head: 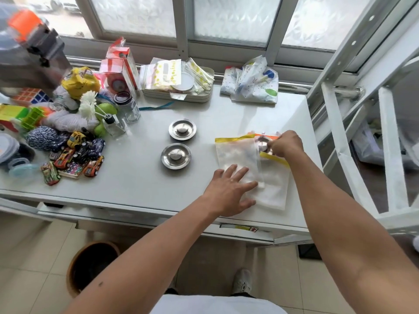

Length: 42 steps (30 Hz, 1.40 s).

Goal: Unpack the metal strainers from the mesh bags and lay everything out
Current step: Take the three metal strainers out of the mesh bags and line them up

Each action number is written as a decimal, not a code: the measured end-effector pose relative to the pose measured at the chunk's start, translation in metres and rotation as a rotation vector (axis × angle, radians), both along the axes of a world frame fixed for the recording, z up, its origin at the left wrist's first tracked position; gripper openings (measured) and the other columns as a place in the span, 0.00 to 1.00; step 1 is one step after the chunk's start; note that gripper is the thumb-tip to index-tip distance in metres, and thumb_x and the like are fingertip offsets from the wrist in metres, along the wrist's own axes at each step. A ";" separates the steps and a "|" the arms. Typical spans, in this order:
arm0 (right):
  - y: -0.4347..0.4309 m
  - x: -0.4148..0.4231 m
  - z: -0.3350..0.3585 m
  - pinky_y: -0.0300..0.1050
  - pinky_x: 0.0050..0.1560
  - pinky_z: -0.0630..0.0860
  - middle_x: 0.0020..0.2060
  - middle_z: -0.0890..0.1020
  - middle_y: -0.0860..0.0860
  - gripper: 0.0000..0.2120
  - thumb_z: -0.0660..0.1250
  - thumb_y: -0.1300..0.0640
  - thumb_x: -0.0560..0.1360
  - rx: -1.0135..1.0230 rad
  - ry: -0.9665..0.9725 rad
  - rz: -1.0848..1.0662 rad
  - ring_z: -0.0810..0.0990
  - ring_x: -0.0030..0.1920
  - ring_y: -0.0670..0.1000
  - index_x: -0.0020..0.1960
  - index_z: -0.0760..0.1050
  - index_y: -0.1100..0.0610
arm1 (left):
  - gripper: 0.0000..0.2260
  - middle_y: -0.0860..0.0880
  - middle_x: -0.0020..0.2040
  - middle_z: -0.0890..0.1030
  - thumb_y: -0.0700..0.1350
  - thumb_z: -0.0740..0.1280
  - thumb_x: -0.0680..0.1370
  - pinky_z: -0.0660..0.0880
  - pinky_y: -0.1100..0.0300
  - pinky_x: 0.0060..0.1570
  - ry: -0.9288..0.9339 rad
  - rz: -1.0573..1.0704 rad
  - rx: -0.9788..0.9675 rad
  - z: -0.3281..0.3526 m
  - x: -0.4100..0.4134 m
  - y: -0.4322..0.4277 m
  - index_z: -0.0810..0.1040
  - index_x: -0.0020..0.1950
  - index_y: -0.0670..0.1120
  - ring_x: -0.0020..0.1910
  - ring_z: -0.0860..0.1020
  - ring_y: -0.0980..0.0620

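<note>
Two round metal strainers lie side by side on the white table: one farther away (182, 129), one nearer (176, 156). To their right lie overlapping white mesh bags, one with a yellow top edge (235, 152) and another lower right (275, 189). My left hand (229, 189) rests flat, fingers spread, on the bags' lower part. My right hand (286, 143) pinches a third metal strainer (263, 145) at the mouth of a bag, near an orange edge; the strainer is half covered by my fingers.
Toy cars (79, 155), puzzle cubes, glass jars (130, 107) and balls of yarn crowd the table's left side. A tray of packets (179, 96) and a patterned bag (251, 82) sit at the back by the window. White metal frame (340, 123) stands right; a bin (90, 266) below.
</note>
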State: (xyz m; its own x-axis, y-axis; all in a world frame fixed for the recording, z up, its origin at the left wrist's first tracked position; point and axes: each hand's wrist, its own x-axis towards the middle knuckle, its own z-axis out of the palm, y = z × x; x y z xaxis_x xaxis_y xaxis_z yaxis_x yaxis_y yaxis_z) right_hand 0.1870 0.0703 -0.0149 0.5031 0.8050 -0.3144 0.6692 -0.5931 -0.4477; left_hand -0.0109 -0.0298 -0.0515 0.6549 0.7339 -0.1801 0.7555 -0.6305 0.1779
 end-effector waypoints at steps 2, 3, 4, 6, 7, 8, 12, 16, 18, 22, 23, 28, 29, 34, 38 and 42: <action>0.002 0.006 0.002 0.44 0.40 0.70 0.45 0.83 0.59 0.14 0.72 0.58 0.67 0.035 0.000 -0.014 0.82 0.49 0.60 0.50 0.81 0.64 | 0.25 0.47 0.80 0.54 0.66 0.54 0.78 0.54 0.42 0.72 -0.003 0.005 -0.008 -0.002 0.000 0.000 0.61 0.75 0.61 0.78 0.50 0.42; 0.003 0.009 0.005 0.44 0.41 0.71 0.45 0.84 0.60 0.13 0.71 0.58 0.69 0.073 -0.012 -0.033 0.82 0.49 0.60 0.50 0.81 0.64 | 0.25 0.47 0.80 0.54 0.66 0.54 0.78 0.54 0.43 0.72 -0.010 0.009 -0.011 -0.003 0.000 0.000 0.61 0.75 0.62 0.78 0.50 0.42; 0.002 0.012 0.009 0.44 0.43 0.73 0.46 0.84 0.60 0.12 0.70 0.58 0.69 0.112 -0.032 -0.058 0.82 0.49 0.60 0.50 0.81 0.64 | 0.25 0.47 0.80 0.54 0.66 0.54 0.78 0.53 0.43 0.72 -0.019 0.013 -0.015 -0.003 0.001 0.001 0.61 0.75 0.62 0.78 0.49 0.43; -0.003 0.018 0.021 0.46 0.48 0.77 0.48 0.84 0.61 0.13 0.70 0.55 0.71 0.190 -0.104 -0.100 0.83 0.51 0.61 0.50 0.80 0.64 | 0.25 0.47 0.80 0.54 0.66 0.53 0.78 0.53 0.43 0.72 -0.022 0.017 -0.020 -0.004 0.002 0.002 0.60 0.75 0.62 0.79 0.49 0.43; -0.006 0.020 0.028 0.48 0.51 0.78 0.49 0.84 0.62 0.14 0.69 0.54 0.72 0.232 -0.151 -0.117 0.83 0.52 0.62 0.51 0.80 0.64 | 0.25 0.48 0.80 0.54 0.66 0.53 0.78 0.52 0.44 0.73 -0.018 0.018 -0.026 -0.003 0.003 0.002 0.60 0.75 0.62 0.79 0.49 0.43; -0.011 0.020 0.036 0.50 0.53 0.78 0.50 0.84 0.62 0.15 0.69 0.54 0.73 0.283 -0.198 -0.137 0.83 0.53 0.63 0.52 0.80 0.64 | 0.25 0.48 0.80 0.54 0.66 0.53 0.78 0.52 0.44 0.73 -0.021 0.021 -0.043 -0.001 0.003 0.003 0.61 0.75 0.62 0.79 0.49 0.44; -0.028 0.001 0.065 0.51 0.54 0.76 0.50 0.84 0.61 0.11 0.66 0.56 0.76 0.561 -0.249 -0.145 0.81 0.54 0.63 0.53 0.78 0.63 | 0.22 0.50 0.69 0.76 0.63 0.58 0.78 0.66 0.46 0.68 -0.393 0.179 -0.090 0.008 -0.005 0.010 0.77 0.65 0.53 0.71 0.69 0.47; -0.043 -0.053 0.062 0.44 0.46 0.74 0.39 0.82 0.53 0.08 0.70 0.55 0.74 0.582 0.056 0.103 0.80 0.42 0.54 0.46 0.80 0.60 | 0.16 0.43 0.41 0.84 0.51 0.62 0.80 0.73 0.51 0.45 -0.913 0.831 0.030 0.032 -0.044 0.028 0.82 0.42 0.42 0.43 0.79 0.42; -0.050 -0.086 0.046 0.43 0.44 0.74 0.35 0.81 0.51 0.06 0.72 0.56 0.72 0.442 0.239 0.235 0.78 0.39 0.51 0.40 0.81 0.58 | 0.16 0.40 0.38 0.82 0.49 0.62 0.80 0.68 0.53 0.39 -0.925 1.039 0.101 0.042 -0.077 0.040 0.78 0.38 0.40 0.41 0.77 0.40; -0.065 -0.140 0.003 0.44 0.39 0.72 0.27 0.79 0.49 0.12 0.74 0.57 0.71 0.160 0.425 0.401 0.75 0.32 0.47 0.30 0.79 0.55 | 0.14 0.42 0.46 0.84 0.53 0.63 0.79 0.70 0.55 0.44 -0.673 1.078 0.041 0.040 -0.140 0.056 0.81 0.46 0.44 0.48 0.79 0.41; -0.068 -0.150 -0.005 0.43 0.39 0.72 0.26 0.79 0.48 0.12 0.75 0.57 0.71 0.106 0.449 0.418 0.75 0.31 0.46 0.30 0.79 0.55 | 0.14 0.42 0.49 0.84 0.53 0.64 0.78 0.71 0.55 0.47 -0.592 1.079 0.011 0.037 -0.151 0.057 0.81 0.49 0.44 0.51 0.79 0.41; -0.076 -0.176 -0.017 0.38 0.32 0.69 0.26 0.78 0.49 0.09 0.75 0.54 0.71 -0.016 0.451 0.415 0.74 0.29 0.45 0.35 0.82 0.58 | 0.15 0.44 0.53 0.83 0.56 0.66 0.77 0.74 0.55 0.52 -0.416 1.095 -0.219 0.019 -0.176 0.062 0.81 0.53 0.45 0.53 0.80 0.42; -0.075 -0.179 -0.015 0.39 0.34 0.70 0.27 0.79 0.50 0.10 0.75 0.54 0.71 -0.016 0.435 0.412 0.74 0.29 0.45 0.36 0.83 0.60 | 0.13 0.44 0.51 0.84 0.55 0.67 0.76 0.76 0.55 0.51 -0.441 1.092 -0.254 0.017 -0.175 0.062 0.82 0.50 0.46 0.50 0.81 0.43; -0.077 -0.193 -0.009 0.45 0.43 0.78 0.36 0.85 0.54 0.09 0.75 0.53 0.71 -0.017 0.341 0.445 0.83 0.39 0.51 0.37 0.84 0.59 | 0.08 0.46 0.38 0.85 0.49 0.71 0.75 0.81 0.52 0.49 -0.614 1.144 -0.306 0.011 -0.167 0.062 0.84 0.39 0.47 0.44 0.84 0.44; -0.079 -0.201 -0.013 0.45 0.43 0.80 0.38 0.86 0.55 0.09 0.75 0.52 0.69 -0.019 0.269 0.438 0.84 0.42 0.53 0.37 0.83 0.58 | 0.08 0.46 0.38 0.85 0.48 0.72 0.74 0.82 0.49 0.50 -0.687 1.161 -0.346 0.006 -0.169 0.063 0.83 0.37 0.48 0.42 0.84 0.46; -0.082 -0.196 -0.007 0.46 0.41 0.78 0.39 0.85 0.56 0.11 0.74 0.51 0.70 0.006 0.195 0.472 0.83 0.42 0.55 0.39 0.83 0.60 | 0.13 0.46 0.49 0.84 0.53 0.69 0.76 0.77 0.54 0.53 -0.566 1.096 -0.223 0.013 -0.167 0.059 0.82 0.54 0.46 0.51 0.81 0.44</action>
State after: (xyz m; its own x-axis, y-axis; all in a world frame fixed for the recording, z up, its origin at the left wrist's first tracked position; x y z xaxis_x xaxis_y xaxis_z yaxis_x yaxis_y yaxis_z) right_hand -0.0092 -0.0116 -0.0222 0.0167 0.9323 -0.3613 0.7673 -0.2437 -0.5932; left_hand -0.1776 0.0292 -0.0384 -0.2545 0.9306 -0.2632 0.6455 0.3661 0.6703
